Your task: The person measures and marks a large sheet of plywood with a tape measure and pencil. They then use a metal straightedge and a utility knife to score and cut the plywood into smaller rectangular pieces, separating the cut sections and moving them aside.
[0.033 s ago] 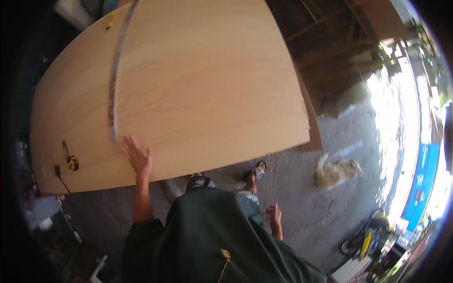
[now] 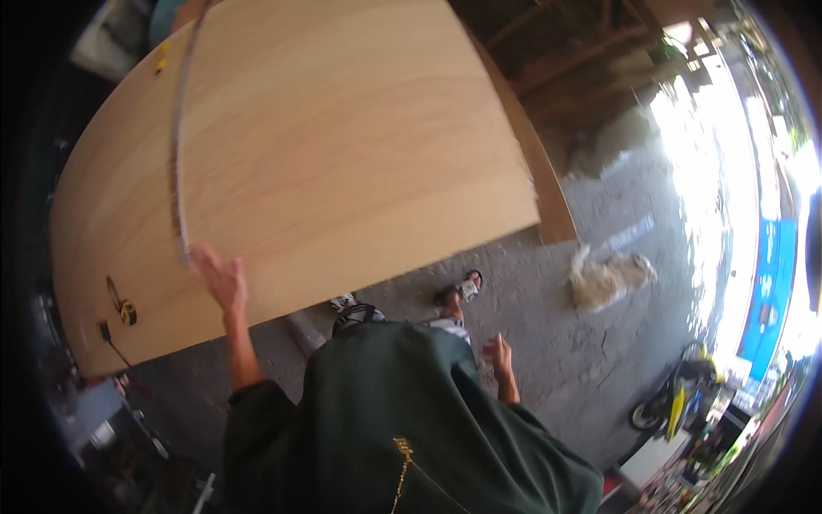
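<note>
A large light plywood sheet point(image 2: 342, 163) spreads out in front of me. Across its left part runs a long, thin metal straightedge point(image 2: 180, 146). My left hand point(image 2: 221, 281) is open, fingers spread, at the near end of that strip; whether it presses on the wood or hovers I cannot tell. My right hand point(image 2: 500, 353) hangs low beside my body with its fingers loosely apart and nothing visible in it. Near the sheet's left corner lie a black-and-yellow tape measure point(image 2: 127, 312) and a small dark tool with a thin shaft point(image 2: 106, 331).
A small yellow object point(image 2: 161, 58) lies at the sheet's far left edge. Another brown board point(image 2: 548, 193) shows beneath its right side. On the concrete floor point(image 2: 548, 300) to the right lies a light-furred dog point(image 2: 612, 281). Farther right stands a yellow-and-black motorcycle point(image 2: 672, 403).
The view has turned slightly, so the sheet and straightedge sit farther left, tilted. More of the lower board shows. My left hand stays by the straightedge's near end.
</note>
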Motion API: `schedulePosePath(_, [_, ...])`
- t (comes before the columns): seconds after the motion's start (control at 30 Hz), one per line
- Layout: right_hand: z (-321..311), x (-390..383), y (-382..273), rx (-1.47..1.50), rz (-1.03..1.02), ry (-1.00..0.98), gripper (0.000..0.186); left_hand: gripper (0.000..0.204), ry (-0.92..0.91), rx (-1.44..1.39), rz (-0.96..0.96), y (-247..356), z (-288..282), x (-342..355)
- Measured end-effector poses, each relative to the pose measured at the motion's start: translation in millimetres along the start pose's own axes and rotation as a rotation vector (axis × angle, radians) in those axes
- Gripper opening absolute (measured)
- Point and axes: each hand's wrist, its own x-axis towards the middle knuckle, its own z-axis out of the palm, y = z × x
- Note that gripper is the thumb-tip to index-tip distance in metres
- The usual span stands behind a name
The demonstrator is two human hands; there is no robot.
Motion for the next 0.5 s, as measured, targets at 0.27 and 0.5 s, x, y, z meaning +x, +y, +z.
schedulePosePath(0.27, [-182,99,-48,0.093,-0.042,0.200,0.050,0.077,0.081,-0.059,-0.313,189,18,-54])
schedulePosePath(0.5, [-264,204,-152,0.083,-0.114,0.180,0.045,0.107,-0.698,0.303,-0.521,300,64,-65])
